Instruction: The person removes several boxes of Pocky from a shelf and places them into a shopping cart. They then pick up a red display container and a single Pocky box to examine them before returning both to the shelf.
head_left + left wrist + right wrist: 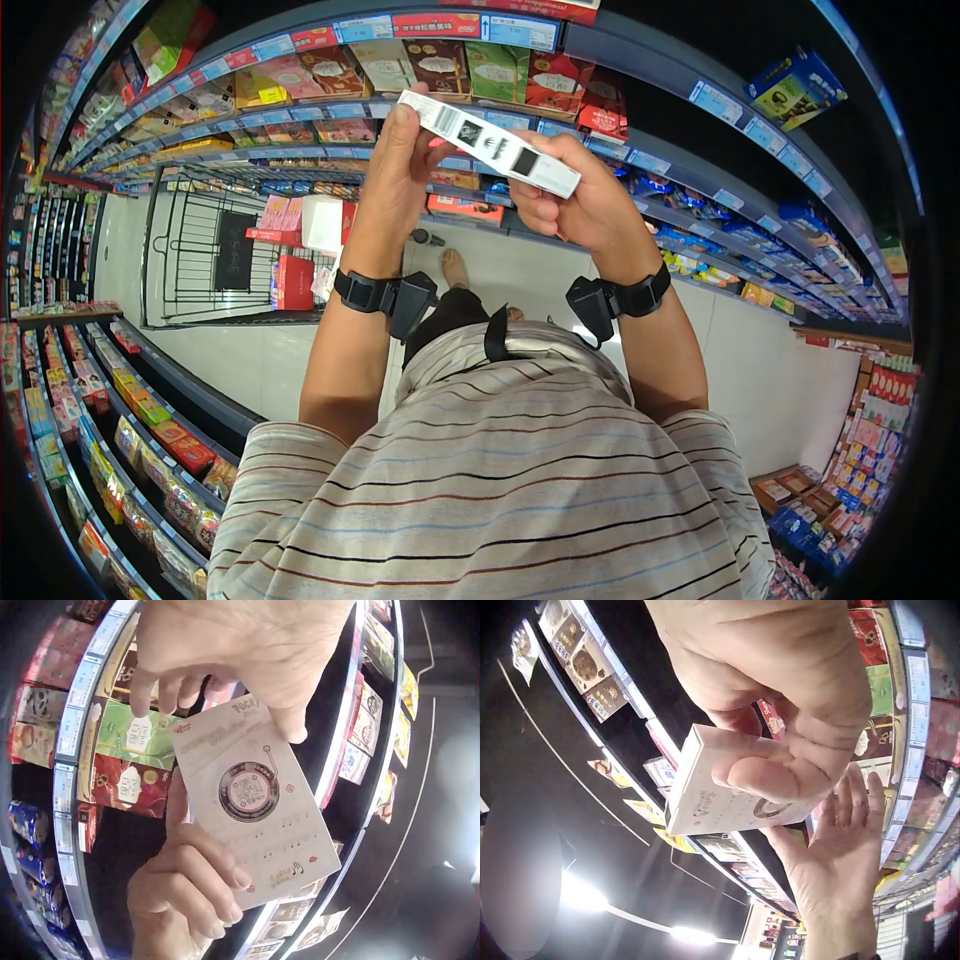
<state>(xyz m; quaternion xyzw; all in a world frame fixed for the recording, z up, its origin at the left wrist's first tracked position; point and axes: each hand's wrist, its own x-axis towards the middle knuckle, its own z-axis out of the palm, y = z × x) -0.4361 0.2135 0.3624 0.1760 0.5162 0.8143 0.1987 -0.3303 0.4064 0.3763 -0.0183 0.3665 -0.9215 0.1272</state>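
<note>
"Where's the box [490, 145] being held?"
"Mid-air, before the shelf's [349, 111] edge: the right hand [592, 195] is pinching one end; the left hand [398, 152], fingers straight, is touching the other by its thumb."
"Handling?"
"Likely light, smooth, crushable; I'd be gripping its edges."

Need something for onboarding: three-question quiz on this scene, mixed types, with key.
1. Short answer: in the left wrist view, which hand's fingers curl over the printed face of the white box?
2. True or false: in the head view, the cart holds nothing.
3. Fill the blank: in the left wrist view, a ____ sits at the centre of the round print.

Key:
1. The right hand.
2. False; the cart holds, among other things, a red box.
3. QR code.
</note>
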